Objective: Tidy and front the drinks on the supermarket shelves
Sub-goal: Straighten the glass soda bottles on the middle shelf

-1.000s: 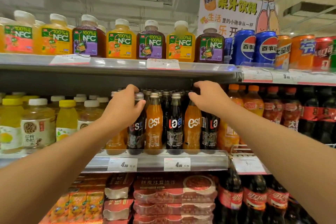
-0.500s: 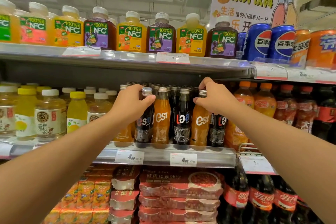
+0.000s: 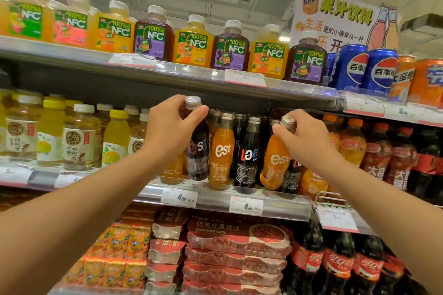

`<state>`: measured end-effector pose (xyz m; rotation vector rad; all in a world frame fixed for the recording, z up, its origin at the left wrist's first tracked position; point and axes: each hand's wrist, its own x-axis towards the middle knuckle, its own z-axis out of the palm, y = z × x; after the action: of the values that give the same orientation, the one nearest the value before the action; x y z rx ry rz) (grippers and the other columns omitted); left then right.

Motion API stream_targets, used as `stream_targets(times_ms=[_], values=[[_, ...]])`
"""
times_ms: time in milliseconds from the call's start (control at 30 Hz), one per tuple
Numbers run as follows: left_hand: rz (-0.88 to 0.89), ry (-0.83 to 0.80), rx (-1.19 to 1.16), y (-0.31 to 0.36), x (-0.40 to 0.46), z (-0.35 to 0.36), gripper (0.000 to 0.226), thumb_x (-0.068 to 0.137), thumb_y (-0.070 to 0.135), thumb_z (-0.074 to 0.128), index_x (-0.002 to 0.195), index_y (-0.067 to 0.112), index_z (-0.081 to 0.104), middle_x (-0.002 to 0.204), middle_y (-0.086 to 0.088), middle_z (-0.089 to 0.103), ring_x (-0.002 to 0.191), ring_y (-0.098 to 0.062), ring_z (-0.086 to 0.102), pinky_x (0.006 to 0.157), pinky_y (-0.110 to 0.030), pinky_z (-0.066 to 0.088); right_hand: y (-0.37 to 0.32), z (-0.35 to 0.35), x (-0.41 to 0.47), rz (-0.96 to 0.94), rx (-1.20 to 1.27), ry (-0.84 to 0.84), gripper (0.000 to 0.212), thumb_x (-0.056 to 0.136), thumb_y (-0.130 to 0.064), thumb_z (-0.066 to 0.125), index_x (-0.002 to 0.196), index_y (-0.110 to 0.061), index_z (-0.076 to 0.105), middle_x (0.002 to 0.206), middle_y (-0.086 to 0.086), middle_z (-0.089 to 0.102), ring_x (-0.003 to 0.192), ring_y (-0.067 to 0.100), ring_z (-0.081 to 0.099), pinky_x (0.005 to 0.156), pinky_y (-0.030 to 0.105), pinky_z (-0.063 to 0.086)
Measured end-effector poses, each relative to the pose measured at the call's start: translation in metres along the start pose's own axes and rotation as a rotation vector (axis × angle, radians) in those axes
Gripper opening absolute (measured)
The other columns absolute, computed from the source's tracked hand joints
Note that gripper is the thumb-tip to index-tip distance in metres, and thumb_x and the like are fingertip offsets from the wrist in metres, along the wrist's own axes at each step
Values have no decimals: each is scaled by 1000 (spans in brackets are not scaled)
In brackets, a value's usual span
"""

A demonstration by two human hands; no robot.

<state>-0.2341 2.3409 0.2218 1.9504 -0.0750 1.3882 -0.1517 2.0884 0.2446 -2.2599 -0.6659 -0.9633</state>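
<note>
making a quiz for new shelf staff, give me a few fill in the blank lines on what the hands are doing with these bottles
1. The left hand grips the neck of a ____ cola bottle.
2. The right hand pinches the top of an ____ soda bottle.
3. Both bottles belong to the ____ shelf, below the juice bottles.
4. The blue cans stand on the ____ shelf.

Missing words: dark; orange; middle; top
</note>
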Motion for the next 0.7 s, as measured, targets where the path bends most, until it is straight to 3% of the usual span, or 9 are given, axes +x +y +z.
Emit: stream_targets(times_ms=[133, 233, 433, 533, 700], values=[[-18, -55, 25, -1, -7, -21, 28, 86, 49, 64, 87, 21, 68, 79, 9, 66, 76, -5, 60, 61, -23, 46, -43, -23, 10, -116, 44, -5, 21, 92, -45, 59, 95, -24, 55, 78, -6, 62, 68, 15, 62, 59, 34, 52], [-24, -89, 85, -13, -26, -34, 29, 85, 50, 64, 73, 23, 65, 69, 10, 64, 68, -3, 58, 54, -21, 39, -76, -14, 12, -160, 120, -45, 22, 92, -43, 59, 91, -21, 56, 77, 2, 65, 65, 20, 64, 61, 38, 55], [-55, -120, 88, -47, -55, -58, 25, 82, 46, 68, 75, 22, 69, 66, 10, 64, 65, -4, 58, 56, -25, 45, -119, 38, 18, -243, 136, -78, 26, 93, -46, 57, 101, -22, 52, 79, -4, 64, 63, 15, 64, 60, 39, 56], [-71, -136, 127, -63, -59, -72, 34, 82, 48, 67, 69, 16, 64, 61, 2, 60, 60, -14, 55, 55, -38, 44, -125, 65, 23, -233, 124, -83, 24, 92, -47, 57, 100, -25, 51, 76, -9, 61, 60, 10, 63, 53, 29, 52], [-99, -142, 101, -80, -64, -92, 32, 81, 49, 68, 63, 25, 58, 59, 8, 56, 58, -7, 52, 54, -32, 42, -123, 102, 31, -83, 91, -165, 26, 93, -46, 57, 107, -25, 52, 83, -8, 60, 69, 11, 63, 58, 29, 55]])
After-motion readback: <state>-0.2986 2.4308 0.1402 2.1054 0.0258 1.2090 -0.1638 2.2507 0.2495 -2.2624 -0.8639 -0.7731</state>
